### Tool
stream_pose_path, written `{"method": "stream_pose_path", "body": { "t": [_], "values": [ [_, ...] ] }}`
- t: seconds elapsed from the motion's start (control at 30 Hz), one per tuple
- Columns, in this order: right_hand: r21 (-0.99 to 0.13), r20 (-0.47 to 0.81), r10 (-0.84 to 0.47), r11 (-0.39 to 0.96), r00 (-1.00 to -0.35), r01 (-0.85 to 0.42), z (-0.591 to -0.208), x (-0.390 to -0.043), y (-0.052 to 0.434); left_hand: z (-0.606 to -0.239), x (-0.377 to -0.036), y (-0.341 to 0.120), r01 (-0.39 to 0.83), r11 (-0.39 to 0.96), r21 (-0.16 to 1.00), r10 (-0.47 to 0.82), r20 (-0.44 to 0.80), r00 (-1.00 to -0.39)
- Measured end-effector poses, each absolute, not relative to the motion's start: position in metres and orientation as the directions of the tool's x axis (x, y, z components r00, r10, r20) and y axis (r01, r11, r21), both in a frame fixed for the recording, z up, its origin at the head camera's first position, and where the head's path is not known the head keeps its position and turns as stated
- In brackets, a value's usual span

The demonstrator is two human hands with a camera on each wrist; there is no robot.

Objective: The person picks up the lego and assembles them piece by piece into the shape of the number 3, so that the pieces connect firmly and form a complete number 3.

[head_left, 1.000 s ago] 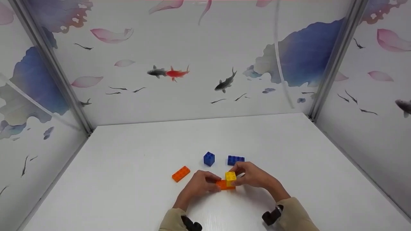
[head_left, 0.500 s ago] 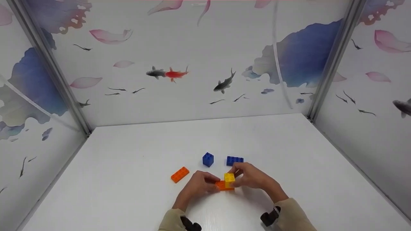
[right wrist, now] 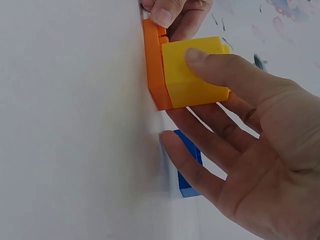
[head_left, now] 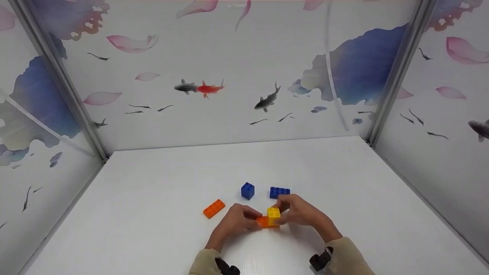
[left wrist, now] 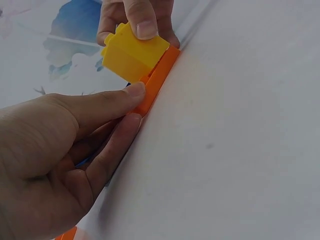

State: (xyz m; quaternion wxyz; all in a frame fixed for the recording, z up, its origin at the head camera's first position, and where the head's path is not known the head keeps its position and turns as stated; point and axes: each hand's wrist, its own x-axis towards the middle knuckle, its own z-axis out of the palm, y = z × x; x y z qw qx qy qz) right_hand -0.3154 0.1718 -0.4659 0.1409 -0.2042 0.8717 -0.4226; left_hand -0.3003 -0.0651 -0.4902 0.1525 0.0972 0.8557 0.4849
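Note:
My left hand (head_left: 241,219) pinches the left end of a flat orange toy brick (left wrist: 159,80) between thumb and fingers, low at the white table. A tall yellow brick (right wrist: 192,72) stands on the right end of that orange brick, studs upward. My right hand (head_left: 301,211) grips the yellow brick, thumb on the near face and fingers behind it. In the left wrist view, a thin dark gap shows between the yellow and orange bricks. Part of the orange brick's left end is hidden by my left fingers.
Another flat orange brick (head_left: 214,208) lies left of my left hand. Beyond the hands are a blue cube-like brick (head_left: 247,190) and a flat blue brick (head_left: 279,192), the latter just behind my right fingers. Printed panels wall the table (head_left: 153,179) at the back and sides.

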Motion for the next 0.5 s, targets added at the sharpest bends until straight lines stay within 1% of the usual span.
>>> {"method": "stream_pose_path", "body": {
  "t": [0.13, 0.27, 0.5],
  "values": [
    [-0.800, -0.091, -0.463, 0.561, -0.882, -0.212, -0.4648, -0.3146, 0.1698, -0.4899, -0.2994, -0.0655, 0.018, 0.498, 0.867, 0.315, -0.162, -0.935],
    [-0.784, -0.101, -0.458, 0.583, -0.883, -0.212, -0.4634, -0.3132, 0.1675, -0.4902, -0.2986, -0.0656, 0.011, 0.504, 0.864, 0.310, -0.170, -0.935],
    [-0.765, -0.109, -0.437, 0.610, -0.893, -0.206, -0.4624, -0.3120, 0.1660, -0.4922, -0.2986, -0.0659, 0.029, 0.483, 0.875, 0.321, -0.146, -0.936]
  ]
}}
